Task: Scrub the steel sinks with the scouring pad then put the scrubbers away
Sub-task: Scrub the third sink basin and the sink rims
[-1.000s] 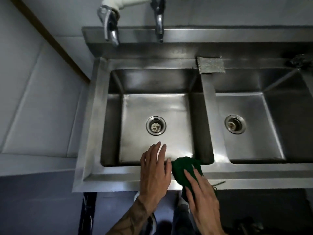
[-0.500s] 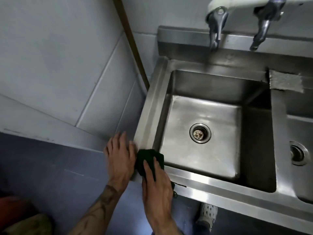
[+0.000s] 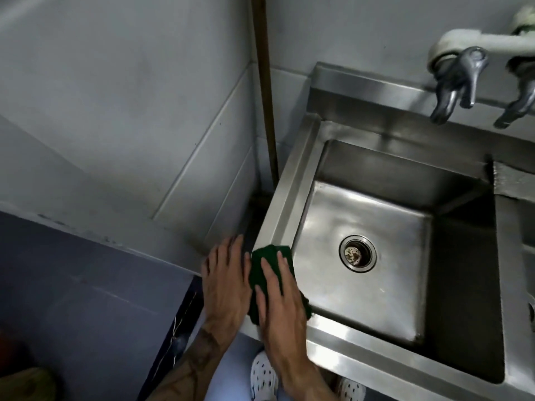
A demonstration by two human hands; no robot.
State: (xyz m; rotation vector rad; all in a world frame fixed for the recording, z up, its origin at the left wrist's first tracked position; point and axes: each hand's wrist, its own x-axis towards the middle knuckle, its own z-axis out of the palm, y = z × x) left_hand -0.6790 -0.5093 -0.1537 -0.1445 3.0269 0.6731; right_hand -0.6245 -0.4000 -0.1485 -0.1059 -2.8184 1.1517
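Observation:
A dark green scouring pad lies on the front left corner of the steel sink's rim. My right hand presses flat on the pad with straight fingers. Beside it, my left hand lies flat with straight fingers at the rim's outer left edge, touching the pad's side. The left basin holds nothing but its round drain. Only a strip of the right basin shows at the frame's right edge.
Two steel taps hang from a white pipe above the back of the sink. A brown pipe runs down the wall corner left of the sink. Grey wall panels fill the left. My white shoes show below the sink's front edge.
Both hands and the pad have slid from the front rim between the basins to the sink's front left corner, then a little up the left rim. My view has swung left.

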